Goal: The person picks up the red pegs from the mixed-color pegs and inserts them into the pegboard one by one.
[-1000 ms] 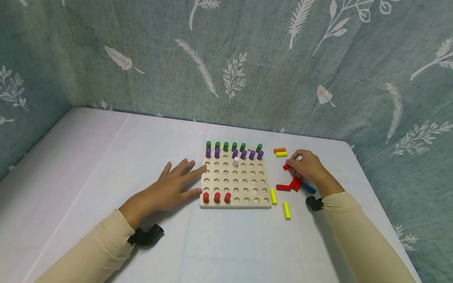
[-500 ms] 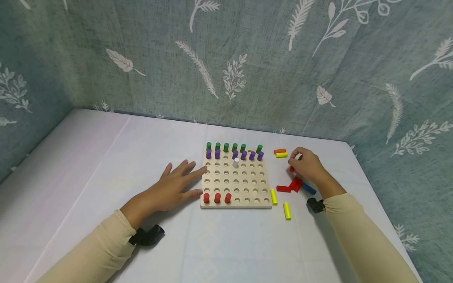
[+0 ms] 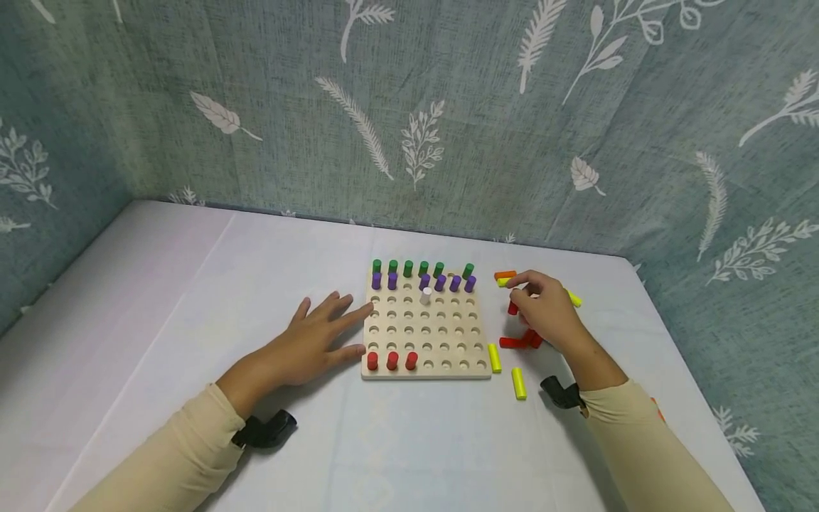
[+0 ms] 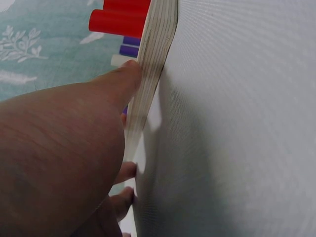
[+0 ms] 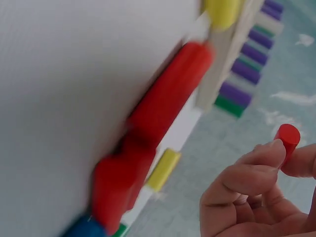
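Note:
A red peg [image 3: 512, 308] is pinched between thumb and fingertips of my right hand [image 3: 542, 307], raised over the table right of the wooden pegboard [image 3: 448, 371]. In the right wrist view the end of this red peg [image 5: 288, 134] sticks up from the fingers. My left hand [image 3: 306, 347] has its fingers spread, with thumb and a finger touching the board's left edge. Green pegs [image 3: 408, 269] fill most of the back row. Purple pegs [image 3: 441, 283] stand in the row before them, then one white peg [image 3: 426, 296]. Three red pegs [image 3: 392, 361] stand at the front left.
Loose red pegs [image 3: 514, 343] lie below my right hand, partly hidden by it. Yellow pegs [image 3: 519, 384] lie by the board's front right corner. Behind are an orange peg [image 3: 505, 274] and another yellow peg [image 3: 574, 299]. A blue peg [image 5: 85, 228] shows in the right wrist view.
My right hand has lifted the red peg and shifted left toward the board, turning the peg more upright. A yellow peg behind the hand has come into view. The left hand stays in place.

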Available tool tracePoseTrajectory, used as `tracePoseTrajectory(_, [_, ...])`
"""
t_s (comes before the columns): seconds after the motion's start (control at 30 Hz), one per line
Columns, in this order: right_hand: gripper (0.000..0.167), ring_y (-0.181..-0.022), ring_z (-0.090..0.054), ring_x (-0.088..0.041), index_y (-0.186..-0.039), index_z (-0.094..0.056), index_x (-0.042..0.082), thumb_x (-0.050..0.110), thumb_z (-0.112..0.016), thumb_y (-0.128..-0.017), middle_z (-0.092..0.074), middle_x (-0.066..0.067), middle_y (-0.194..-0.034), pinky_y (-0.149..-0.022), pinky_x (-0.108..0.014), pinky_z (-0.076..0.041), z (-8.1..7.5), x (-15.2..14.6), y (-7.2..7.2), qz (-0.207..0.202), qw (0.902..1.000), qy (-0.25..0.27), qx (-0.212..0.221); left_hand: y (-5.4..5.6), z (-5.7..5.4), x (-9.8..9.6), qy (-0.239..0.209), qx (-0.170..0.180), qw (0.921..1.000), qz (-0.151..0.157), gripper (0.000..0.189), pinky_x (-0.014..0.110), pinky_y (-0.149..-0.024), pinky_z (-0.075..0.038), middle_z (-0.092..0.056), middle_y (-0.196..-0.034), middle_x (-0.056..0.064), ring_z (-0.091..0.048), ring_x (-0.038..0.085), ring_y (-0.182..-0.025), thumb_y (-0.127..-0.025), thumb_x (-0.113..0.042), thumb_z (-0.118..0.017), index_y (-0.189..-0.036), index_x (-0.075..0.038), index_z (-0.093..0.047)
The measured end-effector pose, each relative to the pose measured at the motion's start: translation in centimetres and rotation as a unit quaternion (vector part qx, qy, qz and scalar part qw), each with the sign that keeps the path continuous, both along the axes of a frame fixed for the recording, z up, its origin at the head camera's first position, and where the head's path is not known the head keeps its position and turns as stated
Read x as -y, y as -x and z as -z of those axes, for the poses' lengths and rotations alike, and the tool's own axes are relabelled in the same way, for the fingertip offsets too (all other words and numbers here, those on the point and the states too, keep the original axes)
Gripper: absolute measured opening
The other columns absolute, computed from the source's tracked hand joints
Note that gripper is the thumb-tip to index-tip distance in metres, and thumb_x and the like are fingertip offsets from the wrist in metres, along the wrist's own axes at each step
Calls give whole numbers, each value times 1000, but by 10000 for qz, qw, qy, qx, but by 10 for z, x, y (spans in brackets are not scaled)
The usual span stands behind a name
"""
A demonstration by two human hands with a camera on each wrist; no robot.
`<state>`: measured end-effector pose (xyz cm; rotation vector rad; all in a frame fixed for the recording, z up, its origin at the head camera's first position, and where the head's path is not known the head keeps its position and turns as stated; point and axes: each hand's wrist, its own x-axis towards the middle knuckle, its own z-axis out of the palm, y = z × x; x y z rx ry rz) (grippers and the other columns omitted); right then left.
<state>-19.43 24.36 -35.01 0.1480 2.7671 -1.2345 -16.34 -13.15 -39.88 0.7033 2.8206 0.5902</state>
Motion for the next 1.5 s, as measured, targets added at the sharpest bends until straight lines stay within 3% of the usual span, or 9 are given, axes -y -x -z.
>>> tracePoseTrajectory(0.27, [30, -69, -58, -21, -121, -65, 6, 13, -49, -97, -57, -11, -92, -63, -24, -52, 1, 20, -23, -2, 9978, 640, -171, -1, 1, 0, -1, 62, 10000, -38, 74, 68, -120, -1, -32, -162, 16, -17, 41, -154, -94, -53, -62, -157, -35, -31])
tracePoseTrajectory(0.6, [26, -62, -55, -19, -117, -65, 4, 8, -50, -97, -55, -10, -84, -57, -26, -49, -2, 38, -43, -262, 9933, 1068, -342, -3, -2, 0, 30, -34, 10000, -11, 72, 70, -119, -4, -33, -161, 17, -18, 42, -153, -95, -51, -62, -157, -33, -32])
tracePoseTrajectory(0.83, [24, -66, -58, -20, -116, -66, 4, 7, -52, -97, -58, -12, -87, -60, -27, -53, -7, 44, -51, -481, 9913, 1128, -484, -2, -6, -1, 39, -9, 10000, 18, 70, 70, -119, -5, -33, -161, 16, -19, 43, -153, -96, -52, -60, -157, -34, -32])
tracePoseTrajectory(1.03, [23, -69, -60, -27, -117, -66, 7, 10, -54, -98, -60, -13, -89, -60, -25, -51, -6, 48, -56, -795, 9897, 1120, -405, -1, -2, -1, 49, 56, 10000, -1, 72, 69, -120, -2, -32, -162, 16, -17, 42, -154, -95, -52, -62, -157, -34, -31])
tracePoseTrajectory(1.3, [21, -71, -62, -24, -118, -66, 9, 14, -57, -100, -64, -12, -94, -65, -27, -56, -4, 52, -59, -1032, 9875, 1099, -452, 0, -3, 0, 25, -59, 10000, 16, 72, 69, -120, -3, -32, -162, 16, -17, 42, -153, -95, -51, -62, -158, -34, -31])
tracePoseTrajectory(1.5, [22, -72, -64, -29, -120, -65, 10, 14, -58, -100, -65, -14, -94, -64, -29, -56, -4, 56, -62, -1182, 9865, 1093, -289, 0, -5, 0, 16, 137, 9999, -9, 73, 68, -120, 1, -28, -164, 16, -13, 41, -155, -95, -56, -58, -158, -34, -29])
